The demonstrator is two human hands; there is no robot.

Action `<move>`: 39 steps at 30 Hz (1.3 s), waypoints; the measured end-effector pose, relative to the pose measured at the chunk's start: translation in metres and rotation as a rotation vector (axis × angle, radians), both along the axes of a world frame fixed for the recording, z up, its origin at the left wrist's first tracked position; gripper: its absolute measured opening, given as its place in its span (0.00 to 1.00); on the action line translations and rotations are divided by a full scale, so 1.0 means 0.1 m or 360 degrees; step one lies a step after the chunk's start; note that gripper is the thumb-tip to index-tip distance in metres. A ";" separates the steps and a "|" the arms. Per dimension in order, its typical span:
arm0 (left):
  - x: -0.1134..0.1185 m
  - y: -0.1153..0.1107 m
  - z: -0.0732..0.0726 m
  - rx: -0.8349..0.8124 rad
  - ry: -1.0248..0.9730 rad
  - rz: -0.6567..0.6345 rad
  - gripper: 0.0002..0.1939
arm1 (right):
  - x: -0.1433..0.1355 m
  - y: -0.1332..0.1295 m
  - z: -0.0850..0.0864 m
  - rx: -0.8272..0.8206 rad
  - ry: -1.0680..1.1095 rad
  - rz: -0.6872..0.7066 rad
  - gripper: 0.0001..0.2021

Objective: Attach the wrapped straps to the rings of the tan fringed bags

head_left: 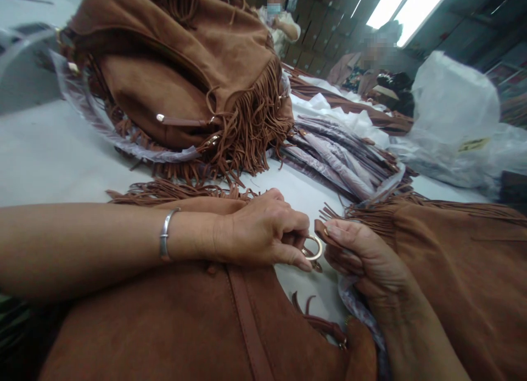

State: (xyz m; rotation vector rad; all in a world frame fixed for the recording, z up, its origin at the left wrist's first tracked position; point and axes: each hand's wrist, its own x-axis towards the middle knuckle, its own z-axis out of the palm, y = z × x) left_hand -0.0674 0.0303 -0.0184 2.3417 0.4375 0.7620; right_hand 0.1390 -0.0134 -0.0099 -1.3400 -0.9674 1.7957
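Note:
My left hand (269, 230) is closed, pinching a gold-coloured metal ring (316, 248) between thumb and fingers. A silver bangle (164, 235) circles that wrist. Facing it, my right hand (366, 255) pinches the end of a brown leather strap (321, 230), which has a small gold-coloured stud. The strap end and the ring are close together; whether they are joined I cannot tell. Below both hands lies a brown suede bag (164, 320) with a stitched strip down it. A plastic-wrapped strap (362, 309) runs under my right wrist.
A fringed brown bag (173, 90) stands at the back left on the white table (37, 156). Plastic-wrapped straps (337, 156) lie in a bundle behind my hands. To the right are another fringed suede piece (461, 265) and a clear plastic bag (457, 106). Two people are across the table.

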 end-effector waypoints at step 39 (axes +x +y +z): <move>-0.02 0.02 0.03 -0.0606 0.0176 -0.0047 0.33 | 0.03 0.02 -0.09 -0.0100 0.0045 0.0182 0.16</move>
